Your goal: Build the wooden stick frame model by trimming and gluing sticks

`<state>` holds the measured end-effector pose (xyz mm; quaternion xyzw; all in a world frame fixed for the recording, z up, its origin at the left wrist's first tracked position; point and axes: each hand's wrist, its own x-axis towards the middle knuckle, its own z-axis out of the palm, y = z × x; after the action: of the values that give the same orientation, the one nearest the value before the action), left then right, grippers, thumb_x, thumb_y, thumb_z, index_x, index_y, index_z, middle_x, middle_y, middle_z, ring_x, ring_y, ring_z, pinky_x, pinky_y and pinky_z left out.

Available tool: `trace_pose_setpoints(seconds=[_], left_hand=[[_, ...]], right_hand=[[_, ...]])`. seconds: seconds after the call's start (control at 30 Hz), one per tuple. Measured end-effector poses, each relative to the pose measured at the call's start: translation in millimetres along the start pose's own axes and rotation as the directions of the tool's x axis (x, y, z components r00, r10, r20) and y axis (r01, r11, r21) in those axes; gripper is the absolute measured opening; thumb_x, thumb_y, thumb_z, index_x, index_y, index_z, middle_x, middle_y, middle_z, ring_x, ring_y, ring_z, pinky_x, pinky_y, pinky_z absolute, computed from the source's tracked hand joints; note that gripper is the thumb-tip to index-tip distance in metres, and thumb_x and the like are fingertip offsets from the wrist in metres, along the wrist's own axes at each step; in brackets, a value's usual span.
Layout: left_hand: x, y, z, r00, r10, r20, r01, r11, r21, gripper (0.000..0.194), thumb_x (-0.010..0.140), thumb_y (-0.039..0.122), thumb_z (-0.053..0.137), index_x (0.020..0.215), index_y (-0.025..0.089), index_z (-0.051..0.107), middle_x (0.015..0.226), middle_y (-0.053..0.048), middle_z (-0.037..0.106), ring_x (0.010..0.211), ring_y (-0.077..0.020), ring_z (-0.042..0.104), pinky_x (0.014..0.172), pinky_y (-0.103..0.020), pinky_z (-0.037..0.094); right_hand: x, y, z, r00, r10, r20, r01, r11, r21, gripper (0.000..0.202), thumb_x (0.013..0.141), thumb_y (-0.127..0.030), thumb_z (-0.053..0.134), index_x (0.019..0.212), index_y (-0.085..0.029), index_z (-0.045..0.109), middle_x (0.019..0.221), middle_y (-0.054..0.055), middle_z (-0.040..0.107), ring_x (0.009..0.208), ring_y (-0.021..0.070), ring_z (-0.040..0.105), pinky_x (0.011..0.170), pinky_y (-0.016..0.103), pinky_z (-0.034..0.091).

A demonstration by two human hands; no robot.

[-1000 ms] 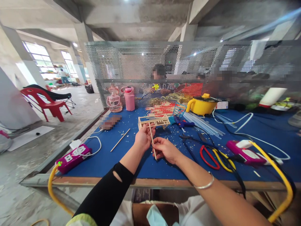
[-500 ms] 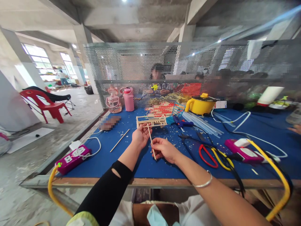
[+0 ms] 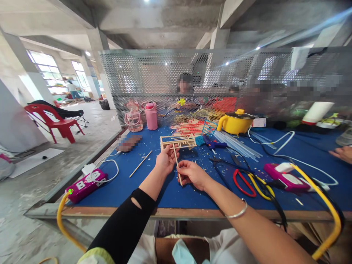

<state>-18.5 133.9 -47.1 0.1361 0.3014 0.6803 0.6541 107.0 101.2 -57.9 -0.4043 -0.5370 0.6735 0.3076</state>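
Note:
My left hand (image 3: 166, 161) is closed on a small frame of thin wooden sticks (image 3: 181, 141), held over the blue tabletop. Between the thumb and fingers of my right hand (image 3: 191, 173) is the lower part of a single wooden stick (image 3: 176, 157). That stick slants up to the near side of the frame, by my left fingers; whether it is joined there I cannot tell. Another loose wooden stick (image 3: 140, 164) lies on the table left of my left hand. Past the frame rests a blue glue gun (image 3: 216, 144) beside its blue wire stand (image 3: 208, 128).
Red-tipped sticks (image 3: 189, 128) are heaped behind the frame, near a yellow pot (image 3: 236, 123) and clear glue sticks (image 3: 236, 145). Scissors (image 3: 244, 183) and pliers (image 3: 220, 165) lie right. Purple power strips (image 3: 86, 185) sit at both sides. Another person's hand (image 3: 342, 153) is at far right.
My hands, the frame and the stick keep nearly the same pose; the whole view has shifted slightly. The other person's hand at far right has come further into view.

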Motion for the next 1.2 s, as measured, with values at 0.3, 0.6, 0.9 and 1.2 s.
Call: trace_pose_setpoints(seconds=[0.3, 0.6, 0.9, 1.2], left_hand=[[-3.8, 4.4, -2.0, 1.0, -0.024, 0.003, 0.024, 0.998, -0.054, 0.049, 0.093, 0.047, 0.026, 0.091, 0.012, 0.061, 0.091, -0.016, 0.07, 0.077, -0.0206, 0.068, 0.063, -0.029, 0.052], [-5.5, 4.5, 1.4, 1.0, -0.015, -0.019, 0.013, 0.997, -0.081, 0.045, 0.095, 0.039, 0.026, 0.097, 0.011, 0.061, 0.098, -0.015, 0.07, 0.077, -0.0178, 0.068, 0.065, -0.027, 0.052], [-6.4, 2.1, 2.0, 0.999, -0.042, -0.024, 0.041, 0.997, -0.058, 0.042, 0.094, 0.04, 0.03, 0.102, 0.013, 0.062, 0.1, -0.014, 0.07, 0.081, -0.0186, 0.068, 0.066, -0.028, 0.053], [-5.4, 1.0, -0.6, 0.999, -0.041, -0.008, 0.041, 0.999, -0.027, 0.044, 0.094, 0.04, 0.029, 0.098, 0.013, 0.063, 0.109, -0.015, 0.068, 0.084, -0.0184, 0.068, 0.063, -0.026, 0.052]], right_hand=[[0.9, -0.2, -1.0, 1.0, 0.007, 0.01, -0.007, 1.0, -0.009, 0.018, 0.073, -0.025, 0.064, 0.078, -0.019, 0.047, 0.052, -0.005, 0.058, 0.046, 0.0095, 0.058, 0.04, 0.018, 0.046], [1.3, 0.8, -0.9, 0.998, -0.007, 0.056, 0.009, 1.0, -0.023, 0.028, 0.067, -0.031, 0.07, 0.081, -0.019, 0.048, 0.054, -0.006, 0.058, 0.046, 0.0097, 0.058, 0.04, 0.018, 0.045], [2.1, -0.5, 2.7, 0.998, 0.009, 0.066, -0.006, 0.999, -0.043, 0.022, 0.07, -0.027, 0.067, 0.08, -0.019, 0.05, 0.053, -0.005, 0.057, 0.046, 0.0097, 0.059, 0.039, 0.017, 0.045], [2.8, -1.4, 5.1, 0.996, 0.026, 0.086, -0.022, 0.998, -0.054, 0.018, 0.073, -0.026, 0.064, 0.079, -0.019, 0.048, 0.054, -0.005, 0.058, 0.047, 0.0096, 0.06, 0.041, 0.017, 0.047]])
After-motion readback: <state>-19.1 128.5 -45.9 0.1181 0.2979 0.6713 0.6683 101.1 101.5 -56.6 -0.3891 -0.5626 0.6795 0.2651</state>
